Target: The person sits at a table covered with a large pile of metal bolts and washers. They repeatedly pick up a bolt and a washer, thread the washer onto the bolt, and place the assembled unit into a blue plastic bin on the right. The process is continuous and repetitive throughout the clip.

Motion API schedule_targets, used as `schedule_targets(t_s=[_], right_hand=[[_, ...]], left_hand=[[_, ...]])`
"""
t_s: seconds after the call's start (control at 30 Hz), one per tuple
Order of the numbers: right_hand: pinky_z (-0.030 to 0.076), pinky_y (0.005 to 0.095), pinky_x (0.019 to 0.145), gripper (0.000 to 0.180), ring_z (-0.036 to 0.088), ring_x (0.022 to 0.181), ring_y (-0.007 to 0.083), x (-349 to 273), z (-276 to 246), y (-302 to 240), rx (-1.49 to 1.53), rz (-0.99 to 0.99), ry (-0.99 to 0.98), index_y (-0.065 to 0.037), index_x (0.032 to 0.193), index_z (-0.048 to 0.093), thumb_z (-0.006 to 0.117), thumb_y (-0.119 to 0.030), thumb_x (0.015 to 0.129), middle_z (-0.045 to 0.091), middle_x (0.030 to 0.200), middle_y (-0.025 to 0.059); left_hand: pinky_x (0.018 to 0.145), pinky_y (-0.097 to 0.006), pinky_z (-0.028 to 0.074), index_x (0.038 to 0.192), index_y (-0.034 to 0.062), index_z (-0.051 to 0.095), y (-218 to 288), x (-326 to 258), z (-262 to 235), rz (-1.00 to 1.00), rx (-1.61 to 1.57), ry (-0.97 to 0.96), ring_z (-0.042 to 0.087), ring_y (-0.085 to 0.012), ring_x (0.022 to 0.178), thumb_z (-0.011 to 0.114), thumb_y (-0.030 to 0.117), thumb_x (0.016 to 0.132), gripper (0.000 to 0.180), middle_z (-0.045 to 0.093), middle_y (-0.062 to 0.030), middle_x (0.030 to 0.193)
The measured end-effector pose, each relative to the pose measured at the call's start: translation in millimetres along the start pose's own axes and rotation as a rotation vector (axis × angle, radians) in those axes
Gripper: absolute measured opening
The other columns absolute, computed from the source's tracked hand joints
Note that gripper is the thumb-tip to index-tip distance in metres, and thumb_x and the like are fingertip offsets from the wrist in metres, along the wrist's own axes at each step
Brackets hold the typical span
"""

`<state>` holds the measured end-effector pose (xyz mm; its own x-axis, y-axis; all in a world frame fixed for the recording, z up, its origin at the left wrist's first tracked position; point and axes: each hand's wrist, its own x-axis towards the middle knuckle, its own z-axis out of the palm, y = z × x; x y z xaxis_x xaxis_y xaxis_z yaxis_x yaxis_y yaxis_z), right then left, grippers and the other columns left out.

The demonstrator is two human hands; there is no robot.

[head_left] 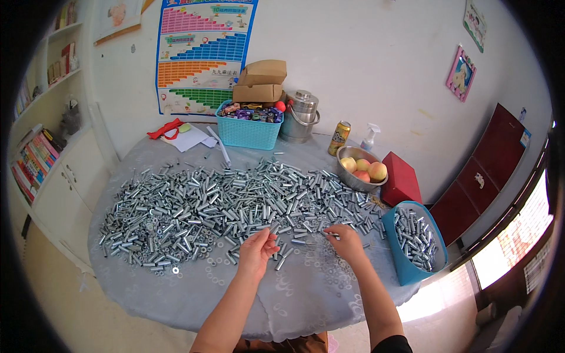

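Observation:
A broad heap of small silvery metal sleeves (pixel 200 200), mixed with bolts and flat washers, covers the middle of the table. My left hand (pixel 256 252) is at the near edge of the heap, thumb and fingertips drawn together. Whatever may be between them is too small to tell apart from the metal behind. To its right, my right hand (pixel 347 242) pinches a short, thin metal piece that sticks out from the fingertips. Between the hands lie a few loose sleeves (pixel 299 242). A blue bin (pixel 406 265) full of metal sleeves stands right of my right hand.
The table wears a grey patterned cloth (pixel 206 300). Behind the heap are a turquoise basket (pixel 247 134) of small packets, a metal pot (pixel 301 117), a drink can (pixel 339 138), a spray bottle (pixel 369 136), a fruit bowl (pixel 353 180) and a red box (pixel 401 181).

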<state>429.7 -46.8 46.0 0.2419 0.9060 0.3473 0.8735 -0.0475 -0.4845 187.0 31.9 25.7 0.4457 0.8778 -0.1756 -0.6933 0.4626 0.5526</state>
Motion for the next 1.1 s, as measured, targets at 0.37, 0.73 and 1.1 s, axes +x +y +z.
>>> schedule_targets(t_s=[0.37,0.73,1.1], right_hand=[[0.044,0.0361,0.072,0.016,0.054,0.082,0.0247,25,31,3,-0.249,-0.257,0.039,-0.012,0.081,0.068,0.069,-0.018,0.067,0.057,0.082,0.0053],[0.045,0.0377,0.070,0.011,0.057,0.078,0.0269,7,25,8,-0.197,-0.142,-0.073,-0.009,0.076,0.066,0.067,-0.017,0.069,0.058,0.075,0.0064],[0.047,0.0293,0.069,0.014,0.059,0.077,0.0195,-12,17,1,0.183,0.069,0.075,-0.006,0.086,0.066,0.066,-0.007,0.072,0.063,0.082,0.0062]], left_hand=[[0.060,-0.028,0.053,0.090,0.0011,0.060,-6,2,-4,-0.043,0.057,-0.031,0.056,-0.0099,0.062,0.060,0.015,0.085,0.015,0.062,-0.0076,0.080],[0.058,-0.029,0.054,0.088,-0.0005,0.061,-17,1,-4,-0.115,0.147,-0.067,0.058,-0.0111,0.061,0.059,0.013,0.085,0.014,0.062,-0.0093,0.079],[0.059,-0.030,0.054,0.091,-0.0021,0.060,-25,-3,-1,-0.174,0.270,-0.087,0.058,-0.0109,0.061,0.060,0.015,0.085,0.018,0.063,-0.0092,0.079]])
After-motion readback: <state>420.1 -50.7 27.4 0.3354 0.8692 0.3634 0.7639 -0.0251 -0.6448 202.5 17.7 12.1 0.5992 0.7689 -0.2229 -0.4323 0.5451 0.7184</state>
